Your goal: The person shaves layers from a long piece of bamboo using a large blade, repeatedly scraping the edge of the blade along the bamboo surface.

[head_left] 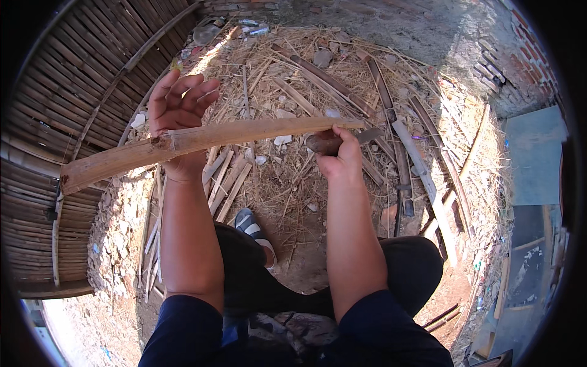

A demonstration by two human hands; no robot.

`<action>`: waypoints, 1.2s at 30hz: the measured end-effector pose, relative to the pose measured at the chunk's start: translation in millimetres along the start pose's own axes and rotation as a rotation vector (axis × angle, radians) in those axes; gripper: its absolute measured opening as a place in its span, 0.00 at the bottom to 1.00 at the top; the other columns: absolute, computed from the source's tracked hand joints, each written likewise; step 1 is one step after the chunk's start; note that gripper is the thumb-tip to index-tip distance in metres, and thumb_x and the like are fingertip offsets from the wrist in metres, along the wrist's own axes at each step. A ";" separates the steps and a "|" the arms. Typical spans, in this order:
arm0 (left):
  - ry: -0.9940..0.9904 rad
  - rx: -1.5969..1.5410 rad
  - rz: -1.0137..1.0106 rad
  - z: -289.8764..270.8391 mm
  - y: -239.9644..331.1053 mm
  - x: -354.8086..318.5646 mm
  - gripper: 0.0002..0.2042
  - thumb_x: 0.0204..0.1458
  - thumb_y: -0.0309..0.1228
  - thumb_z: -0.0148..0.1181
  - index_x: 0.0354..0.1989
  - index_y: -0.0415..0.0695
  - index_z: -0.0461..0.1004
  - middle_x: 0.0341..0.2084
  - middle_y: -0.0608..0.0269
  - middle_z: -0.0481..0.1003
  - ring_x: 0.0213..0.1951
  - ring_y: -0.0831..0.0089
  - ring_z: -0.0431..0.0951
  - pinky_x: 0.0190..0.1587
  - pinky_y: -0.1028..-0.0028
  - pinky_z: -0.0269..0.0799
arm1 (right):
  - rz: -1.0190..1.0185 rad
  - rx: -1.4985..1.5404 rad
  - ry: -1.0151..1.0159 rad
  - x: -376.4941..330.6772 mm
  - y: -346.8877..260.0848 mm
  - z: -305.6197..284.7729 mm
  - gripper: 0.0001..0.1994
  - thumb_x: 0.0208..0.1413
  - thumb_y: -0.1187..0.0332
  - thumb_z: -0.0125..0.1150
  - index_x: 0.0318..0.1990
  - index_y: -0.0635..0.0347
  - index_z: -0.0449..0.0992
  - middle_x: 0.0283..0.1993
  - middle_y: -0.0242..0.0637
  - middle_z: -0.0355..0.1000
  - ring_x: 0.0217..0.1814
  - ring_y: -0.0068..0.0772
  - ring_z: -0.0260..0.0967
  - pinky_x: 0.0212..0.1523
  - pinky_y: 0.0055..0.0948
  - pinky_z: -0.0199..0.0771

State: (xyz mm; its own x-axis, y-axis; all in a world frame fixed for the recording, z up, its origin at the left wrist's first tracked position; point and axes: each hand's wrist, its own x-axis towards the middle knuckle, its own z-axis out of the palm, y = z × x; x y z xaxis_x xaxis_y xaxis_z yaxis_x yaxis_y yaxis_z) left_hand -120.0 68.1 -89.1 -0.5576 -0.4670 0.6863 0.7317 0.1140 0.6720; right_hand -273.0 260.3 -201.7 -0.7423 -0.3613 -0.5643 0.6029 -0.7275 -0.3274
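A long, pale, peeled piece of wood (244, 132) spans the view, thick at its left end and tapering to the right, with a knot near my left hand. My left hand (183, 104) is raised behind it, fingers apart and loosely bent, while the wood crosses in front of the palm near the wrist. My right hand (343, 153) is closed on a knife with a dark wooden handle (324, 144) and a short grey blade (369, 135) pointing right. Its thumb presses on the thin end of the wood. My fingers under the handle are mostly hidden.
Straw, stones and wood scraps cover the ground. Several dark wooden strips (385, 85) and a long pale pole (422, 177) lie to the right. A slatted bamboo wall (67, 92) stands left, a plastered brick wall (391, 30) at the back. My sandalled foot (252, 226) is below.
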 end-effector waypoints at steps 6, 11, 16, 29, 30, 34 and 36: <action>-0.078 -0.108 0.118 -5.7 15.8 2.5 0.62 0.31 0.84 0.41 0.61 0.35 0.63 0.53 0.45 0.72 0.53 0.47 0.75 0.58 0.52 0.70 | 0.139 -0.022 0.071 6.3 49.2 -7.8 0.11 0.57 0.72 0.55 0.47 0.61 0.69 0.47 0.39 0.71 0.47 0.39 0.71 0.55 0.45 0.72; -0.239 -0.582 -0.094 -17.2 45.4 13.4 0.59 0.30 0.82 0.48 0.60 0.40 0.67 0.53 0.53 0.73 0.54 0.53 0.75 0.61 0.50 0.65 | 0.183 0.004 0.110 13.8 63.2 -2.6 0.09 0.57 0.73 0.53 0.45 0.62 0.68 0.43 0.38 0.70 0.48 0.41 0.71 0.55 0.46 0.74; -0.472 -0.620 -0.196 -49.6 76.3 15.6 0.42 0.28 0.68 0.71 0.53 0.57 0.76 0.51 0.71 0.73 0.54 0.67 0.74 0.62 0.53 0.62 | 0.193 0.051 0.124 20.8 76.2 1.2 0.09 0.56 0.74 0.53 0.44 0.63 0.68 0.43 0.39 0.70 0.47 0.42 0.72 0.51 0.46 0.77; -0.455 -0.181 0.041 -23.3 119.9 11.3 0.31 0.59 0.63 0.42 0.42 0.46 0.78 0.18 0.74 0.62 0.20 0.80 0.64 0.31 0.75 0.67 | 0.274 -0.091 0.102 31.7 112.8 -21.9 0.11 0.60 0.72 0.53 0.48 0.60 0.65 0.43 0.41 0.67 0.45 0.42 0.70 0.51 0.49 0.76; -0.411 -0.167 0.054 -25.8 116.4 12.6 0.31 0.59 0.62 0.42 0.43 0.45 0.77 0.18 0.74 0.61 0.20 0.80 0.62 0.29 0.76 0.65 | 0.309 -0.125 0.121 27.6 113.6 -21.4 0.11 0.60 0.71 0.53 0.49 0.59 0.65 0.42 0.40 0.65 0.45 0.40 0.69 0.51 0.49 0.76; -0.134 -0.099 0.054 -23.2 123.4 5.6 0.26 0.63 0.57 0.42 0.47 0.46 0.75 0.25 0.72 0.61 0.27 0.79 0.60 0.33 0.76 0.59 | 0.350 -0.398 0.147 3.9 119.3 -34.2 0.10 0.61 0.68 0.57 0.48 0.56 0.68 0.41 0.39 0.65 0.42 0.37 0.68 0.48 0.46 0.76; -0.160 -0.082 0.064 -32.3 121.6 5.3 0.23 0.65 0.52 0.42 0.49 0.44 0.73 0.29 0.70 0.61 0.31 0.77 0.59 0.38 0.73 0.58 | 0.330 -0.407 0.141 13.9 120.9 -58.5 0.09 0.59 0.66 0.60 0.45 0.56 0.70 0.37 0.37 0.66 0.38 0.34 0.68 0.43 0.43 0.78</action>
State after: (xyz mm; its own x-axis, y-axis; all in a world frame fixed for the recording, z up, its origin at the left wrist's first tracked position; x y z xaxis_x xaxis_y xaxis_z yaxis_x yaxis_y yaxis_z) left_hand -21.3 51.2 -12.7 -0.5597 -0.3147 0.7666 0.7933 0.0640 0.6054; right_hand -193.4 201.5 -293.4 -0.4647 -0.4306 -0.7737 0.8827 -0.2936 -0.3668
